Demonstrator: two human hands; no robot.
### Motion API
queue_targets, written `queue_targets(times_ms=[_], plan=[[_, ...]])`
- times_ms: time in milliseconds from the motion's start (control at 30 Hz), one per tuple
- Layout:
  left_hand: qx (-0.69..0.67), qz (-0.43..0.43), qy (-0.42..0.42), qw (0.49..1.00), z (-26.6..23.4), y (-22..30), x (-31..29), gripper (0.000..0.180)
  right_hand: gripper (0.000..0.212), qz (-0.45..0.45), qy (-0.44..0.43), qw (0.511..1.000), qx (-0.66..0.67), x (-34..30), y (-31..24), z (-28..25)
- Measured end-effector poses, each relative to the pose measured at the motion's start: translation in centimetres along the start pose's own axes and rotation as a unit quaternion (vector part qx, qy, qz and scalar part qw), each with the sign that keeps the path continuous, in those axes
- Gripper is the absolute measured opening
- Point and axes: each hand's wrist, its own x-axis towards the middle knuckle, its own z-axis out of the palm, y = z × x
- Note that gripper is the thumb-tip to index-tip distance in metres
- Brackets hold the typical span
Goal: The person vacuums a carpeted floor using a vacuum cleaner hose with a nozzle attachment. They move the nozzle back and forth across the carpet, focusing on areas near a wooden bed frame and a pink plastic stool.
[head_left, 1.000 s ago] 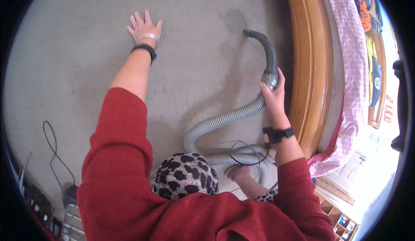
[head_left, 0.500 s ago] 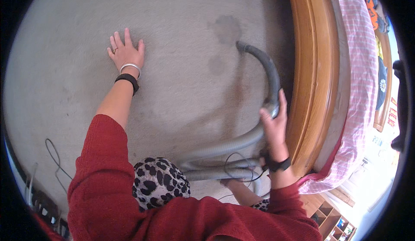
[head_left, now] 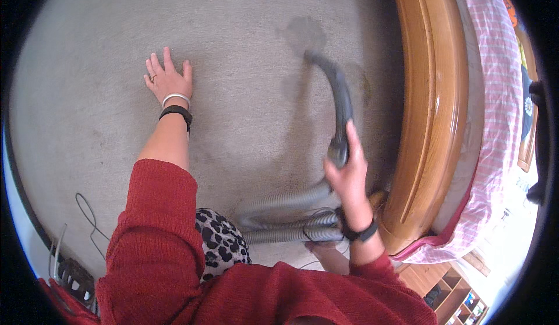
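I swung the dark tube (head_left: pixel 341 95) toward 9 o'clock, right hand (head_left: pixel 350 179) gripping it, so its tip (head_left: pixel 309 56) met the stain's (head_left: pixel 304 31) 6 o'clock edge (left hand (head_left: pixel 170 84) spread open).

Left grip (head_left: pixel 170 84) palm-down, fingers (head_left: pixel 168 60) spread, left arm (head_left: pixel 165 141) outstretched, right grip (head_left: pixel 351 176) curled

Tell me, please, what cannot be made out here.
Head view:
Hidden: palm of the left hand, by its own back.
Hidden: where the grey hose meets the dark curved tube, by the right hand.
Blurred: the tube's tip, perhaps from motion.
Cut off: the wooden bed frame, by the top edge.
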Motion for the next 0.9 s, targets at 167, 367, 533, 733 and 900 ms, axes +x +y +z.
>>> queue_targets(times_ms=[167, 367, 533, 733, 900], plan=[[0.007, 0.003, 0.0, 1.0, 0.3, -0.1, 0.1, 0.064, 0.091, 0.068, -0.043, 0.996, -0.022, 4.3, -1.3, 0.9], [0.011, 0.003, 0.007, 1.0, 0.2, -0.3, 0.1, 0.065, 0.097, 0.017, -0.034, 0.999, -0.002, 5.7, 0.2, 0.5], [0.023, 0.011, 0.019, 1.0, -0.2, -0.8, 0.1, 0.065, 0.1, 0.099, -0.088, 0.989, -0.058, 1.3, -2.2, -1.1], [-0.007, 0.002, 0.005, 1.0, -0.4, -0.5, 0.3, 0.065, 0.103, 0.066, -0.053, 0.994, -0.068, 9.7, -0.9, 1.3], [0.01, 0.011, 0.021, 1.0, 0.3, -0.5, 0.0, 0.064, 0.103, 0.172, -0.113, 0.971, -0.119, 0.1, -1.9, -2.4]])
